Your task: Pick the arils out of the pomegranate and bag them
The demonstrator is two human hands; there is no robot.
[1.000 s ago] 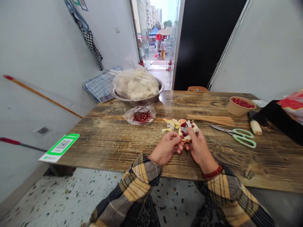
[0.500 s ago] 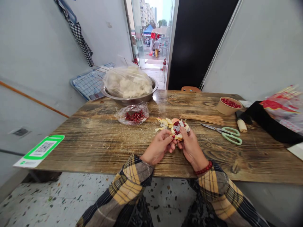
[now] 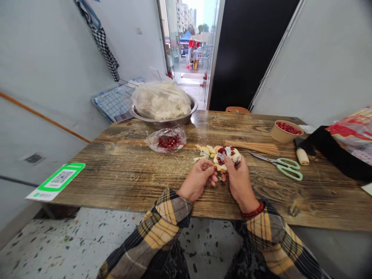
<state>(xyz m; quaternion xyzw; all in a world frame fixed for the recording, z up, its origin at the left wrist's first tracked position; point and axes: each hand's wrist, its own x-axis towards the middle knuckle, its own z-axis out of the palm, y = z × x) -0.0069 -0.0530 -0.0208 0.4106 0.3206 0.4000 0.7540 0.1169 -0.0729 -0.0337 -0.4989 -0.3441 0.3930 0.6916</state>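
My right hand point(image 3: 238, 176) is closed around an opened piece of pomegranate point(image 3: 231, 158), its red seeds and pale pith facing up. At the left edge of that piece, my left hand point(image 3: 200, 176) pinches a single red pomegranate seed point(image 3: 215, 168) between thumb and finger. Bits of yellowish peel point(image 3: 209, 150) lie on the table just beyond my hands. Farther left sits a clear plastic bag point(image 3: 151, 141) with loose pomegranate seeds point(image 3: 169, 142) in it. A paper bowl point(image 3: 282, 135) at the back right holds more red seeds.
Green-handled scissors point(image 3: 286, 166) and wooden skewers point(image 3: 255, 147) lie right of my hands on the wooden table point(image 3: 139, 178). A metal basin point(image 3: 162, 123) with a plastic-covered whitish mass stands at the back left. A black strap point(image 3: 338, 155) and red-and-clear packaging point(image 3: 353, 131) are far right.
My hands have drawn slightly apart, with the pomegranate piece shifting right in my right hand. The seed shows more plainly at my left fingertips. The whole view has shifted a little.
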